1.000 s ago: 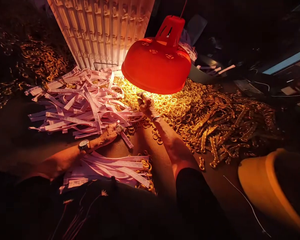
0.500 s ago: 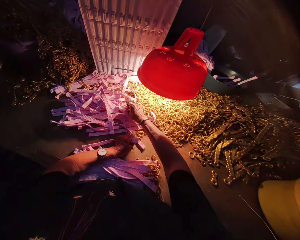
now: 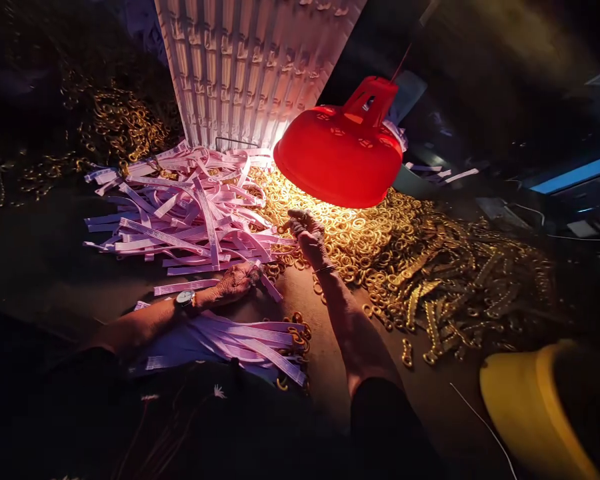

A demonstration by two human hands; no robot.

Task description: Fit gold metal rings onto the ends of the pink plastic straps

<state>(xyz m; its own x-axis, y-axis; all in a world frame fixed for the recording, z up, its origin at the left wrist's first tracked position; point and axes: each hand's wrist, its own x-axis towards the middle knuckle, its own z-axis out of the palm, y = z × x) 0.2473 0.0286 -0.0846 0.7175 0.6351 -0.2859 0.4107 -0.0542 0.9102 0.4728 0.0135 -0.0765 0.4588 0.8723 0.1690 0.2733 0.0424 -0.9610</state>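
Observation:
My left hand (image 3: 237, 281), with a watch at its wrist, is low over the near edge of a heap of pink fabric straps (image 3: 180, 230). Its fingers are closed together on a pink strap (image 3: 272, 288) that sticks out past the fingertips. Farther up and to the right, my right hand (image 3: 307, 235) is over the near-left side of a pile of gold-coloured rings (image 3: 350, 233). Its fingers are curled in a pinch, and whatever lies between them is too small to make out. Closer to me lies a bundle of straps (image 3: 250, 340) with gold rings at its right end.
A red lamp shade (image 3: 340, 157) hangs low over the rings, before a ribbed pale panel (image 3: 250, 73). Gold ring-ended strips (image 3: 460, 280) are heaped at right, and more gold pieces (image 3: 125, 123) at far left. A yellow container (image 3: 525, 393) stands at the lower right.
My right hand has moved right, away from the strap heap and over the rings. My left hand has risen slightly into the light. The whole view has shifted a little.

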